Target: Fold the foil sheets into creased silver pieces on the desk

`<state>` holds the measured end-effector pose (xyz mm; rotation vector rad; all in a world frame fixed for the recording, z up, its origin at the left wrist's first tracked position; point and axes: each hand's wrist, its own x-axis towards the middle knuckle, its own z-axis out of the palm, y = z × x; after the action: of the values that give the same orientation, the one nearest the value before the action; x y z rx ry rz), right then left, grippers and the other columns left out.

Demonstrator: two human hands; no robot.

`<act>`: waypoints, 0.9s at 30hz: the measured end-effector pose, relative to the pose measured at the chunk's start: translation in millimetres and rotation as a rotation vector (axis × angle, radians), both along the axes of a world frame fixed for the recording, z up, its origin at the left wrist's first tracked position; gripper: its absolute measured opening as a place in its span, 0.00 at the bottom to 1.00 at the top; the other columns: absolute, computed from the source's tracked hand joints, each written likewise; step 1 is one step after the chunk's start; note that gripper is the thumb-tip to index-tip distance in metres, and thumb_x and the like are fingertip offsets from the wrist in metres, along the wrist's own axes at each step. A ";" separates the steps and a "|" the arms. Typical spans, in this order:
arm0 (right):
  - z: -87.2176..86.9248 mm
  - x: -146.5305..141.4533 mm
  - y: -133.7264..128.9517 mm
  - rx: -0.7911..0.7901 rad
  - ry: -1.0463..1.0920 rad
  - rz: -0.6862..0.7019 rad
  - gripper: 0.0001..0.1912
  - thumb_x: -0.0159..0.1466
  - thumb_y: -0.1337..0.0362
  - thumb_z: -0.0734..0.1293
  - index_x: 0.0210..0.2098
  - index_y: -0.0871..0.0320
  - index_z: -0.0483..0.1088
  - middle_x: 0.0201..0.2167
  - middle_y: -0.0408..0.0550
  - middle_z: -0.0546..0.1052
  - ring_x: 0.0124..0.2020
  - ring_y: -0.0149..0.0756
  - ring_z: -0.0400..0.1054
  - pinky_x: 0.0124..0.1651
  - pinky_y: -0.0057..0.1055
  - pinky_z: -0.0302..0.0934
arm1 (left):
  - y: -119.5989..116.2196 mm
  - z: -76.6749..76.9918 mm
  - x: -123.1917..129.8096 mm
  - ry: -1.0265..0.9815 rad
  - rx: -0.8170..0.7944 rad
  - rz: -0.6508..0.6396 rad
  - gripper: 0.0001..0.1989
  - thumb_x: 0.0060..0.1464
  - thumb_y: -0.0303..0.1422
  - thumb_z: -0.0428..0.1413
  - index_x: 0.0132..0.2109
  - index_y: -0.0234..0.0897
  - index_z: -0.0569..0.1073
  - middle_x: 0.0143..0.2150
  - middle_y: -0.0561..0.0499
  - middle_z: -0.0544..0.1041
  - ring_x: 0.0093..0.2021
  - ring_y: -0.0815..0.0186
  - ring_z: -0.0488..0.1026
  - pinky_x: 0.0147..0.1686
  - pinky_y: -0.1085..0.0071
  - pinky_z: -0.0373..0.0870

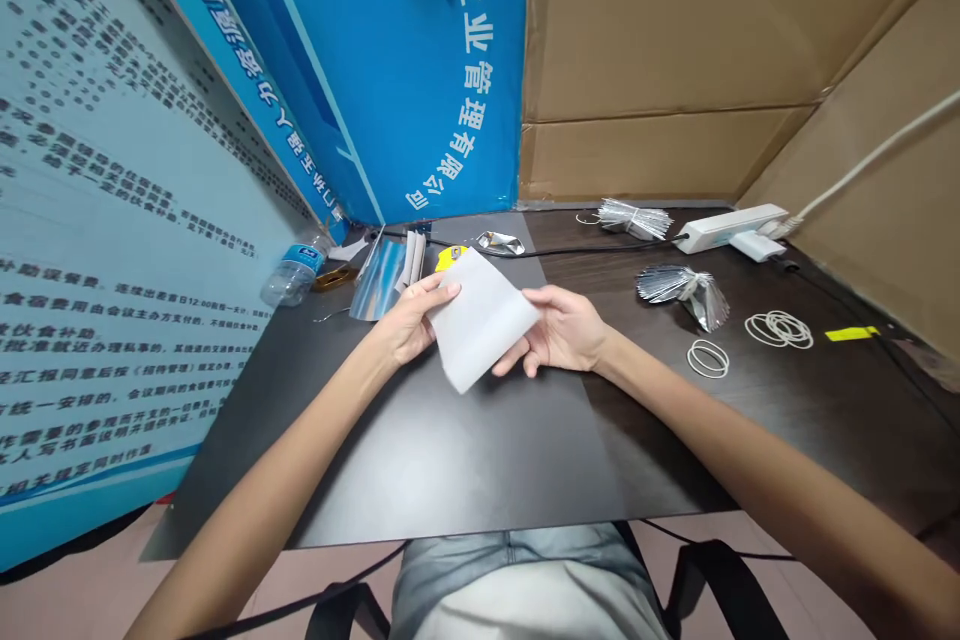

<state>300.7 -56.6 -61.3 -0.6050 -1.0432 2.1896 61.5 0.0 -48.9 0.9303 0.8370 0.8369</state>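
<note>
A square sheet of white paper (484, 320) is held above the dark desk (420, 460), one corner pointing toward me. My left hand (416, 320) pinches its left corner, thumb on top. At the right corner, my right hand (559, 330) has its thumb and index finger closed on the edge, with the other fingers curled below and behind the sheet. Just behind the paper sits a yellow item (450, 258), partly covered by it. Blue-and-white folded sheets (379, 278) stand left of that, close behind my left hand.
Bundles of silver strips (634, 218) (684, 295), a white power strip (731, 226), white rings (778, 329) and a yellow strip (852, 333) lie on the right. A plastic bottle (298, 270) lies at the left by a printed panel. Cardboard (667, 50) walls the back.
</note>
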 end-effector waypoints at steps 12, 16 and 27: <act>-17.3 -26.7 5.8 0.179 -0.153 -0.449 0.32 0.47 0.57 0.86 0.48 0.54 0.74 0.33 0.39 0.77 0.25 0.23 0.62 0.23 0.19 0.54 | -8.0 -20.8 13.0 -0.009 0.187 0.219 0.30 0.47 0.47 0.76 0.51 0.34 0.80 0.45 0.43 0.86 0.40 0.61 0.82 0.41 0.69 0.77; -18.2 -31.9 6.5 0.216 -0.094 -0.455 0.39 0.48 0.49 0.85 0.55 0.49 0.74 0.51 0.49 0.82 0.46 0.40 0.77 0.41 0.31 0.75 | -9.4 -27.4 15.8 0.118 0.303 0.286 0.36 0.52 0.48 0.71 0.62 0.33 0.74 0.40 0.47 0.84 0.38 0.63 0.80 0.41 0.70 0.74; -18.4 -43.9 2.4 0.167 -0.099 -0.538 0.38 0.50 0.40 0.82 0.55 0.50 0.77 0.49 0.50 0.84 0.56 0.50 0.78 0.57 0.46 0.75 | -27.1 -19.1 19.9 0.451 0.467 0.253 0.35 0.58 0.55 0.66 0.63 0.36 0.77 0.40 0.49 0.80 0.32 0.69 0.70 0.36 0.71 0.67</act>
<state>256.7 -54.2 -79.7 -0.8145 -0.9650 1.6041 81.4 -27.1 -67.9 1.4802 1.1923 1.0866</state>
